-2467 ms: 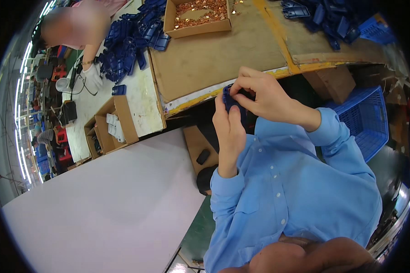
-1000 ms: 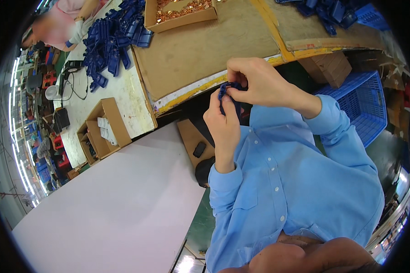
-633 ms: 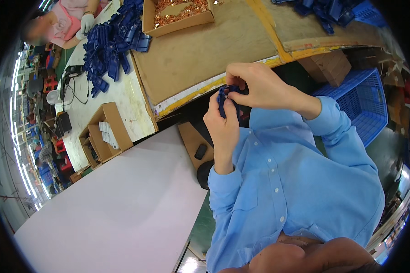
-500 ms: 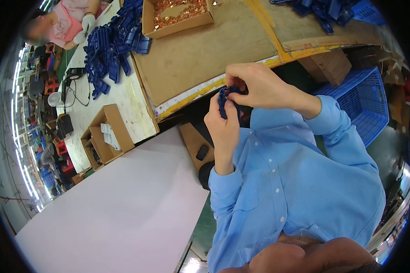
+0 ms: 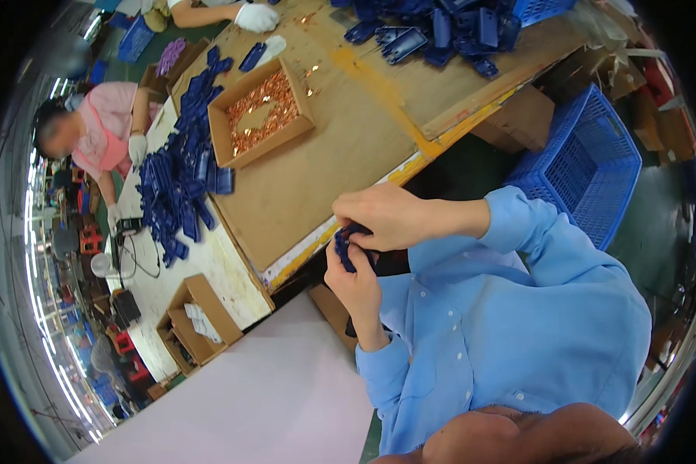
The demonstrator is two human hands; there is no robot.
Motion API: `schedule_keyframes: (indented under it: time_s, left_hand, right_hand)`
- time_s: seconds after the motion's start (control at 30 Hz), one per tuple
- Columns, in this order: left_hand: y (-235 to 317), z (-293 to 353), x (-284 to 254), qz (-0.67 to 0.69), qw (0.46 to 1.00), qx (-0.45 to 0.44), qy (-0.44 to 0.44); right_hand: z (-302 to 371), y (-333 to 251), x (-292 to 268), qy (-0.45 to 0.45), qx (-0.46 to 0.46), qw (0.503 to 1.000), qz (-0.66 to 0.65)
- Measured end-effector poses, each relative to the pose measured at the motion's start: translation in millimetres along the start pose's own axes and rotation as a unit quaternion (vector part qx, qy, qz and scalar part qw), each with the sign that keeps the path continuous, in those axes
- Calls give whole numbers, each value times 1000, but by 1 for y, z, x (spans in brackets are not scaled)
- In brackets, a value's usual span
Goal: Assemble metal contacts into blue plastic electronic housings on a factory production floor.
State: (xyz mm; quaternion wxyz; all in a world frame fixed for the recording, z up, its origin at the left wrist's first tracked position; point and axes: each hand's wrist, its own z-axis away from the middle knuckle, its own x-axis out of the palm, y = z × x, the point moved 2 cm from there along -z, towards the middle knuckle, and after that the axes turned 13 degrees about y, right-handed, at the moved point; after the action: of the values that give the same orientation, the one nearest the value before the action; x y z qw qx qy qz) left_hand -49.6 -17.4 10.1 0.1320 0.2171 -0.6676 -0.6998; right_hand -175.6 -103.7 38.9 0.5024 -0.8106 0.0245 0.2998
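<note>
Close in front of my body, just off the table's near edge, my left hand [image 5: 353,284] grips a dark blue plastic part [image 5: 343,249] from below. My right hand [image 5: 387,216] closes over the same part from above, its thumb and fingers pressed against it. Between the fingers only bits of the part show; whether a small piece sits in it, I cannot tell. Farther off on the table, a cardboard box [image 5: 226,151] holds many small copper-coloured metal pieces. Beside that box lies a heap of similar blue plastic parts [image 5: 179,185].
Another pile of blue parts [image 5: 441,35] lies at the far right of the table. A blue plastic crate [image 5: 564,182] stands on the right. At left are a small cardboard box [image 5: 201,309] and a white board [image 5: 271,394]. Co-workers with white gloves [image 5: 257,18] work across the table.
The view has tilted up, bringing more of the far table and another gloved hand into sight. Both my hands still hold the blue part and appear lower and further left.
</note>
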Motion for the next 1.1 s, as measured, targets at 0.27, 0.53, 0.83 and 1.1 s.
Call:
schedule_keyframes:
  time_s: [0.27, 0.53, 0.83, 1.1]
  left_hand:
    - [-7, -7, -1, -41, 997, 61, 14]
    - [-21, -51, -62, -83, 993, -56, 67]
    - [-81, -166, -174, 9, 954, -49, 294]
    - [-84, -244, -207, -99, 912, -61, 394]
  right_hand:
    - [-7, 19, -5, 27, -40, 999, 18]
    - [-21, 90, -38, 138, 62, 988, 25]
    - [-121, 220, -111, 280, -30, 873, 399]
    - [-125, 248, -104, 300, -79, 791, 528]
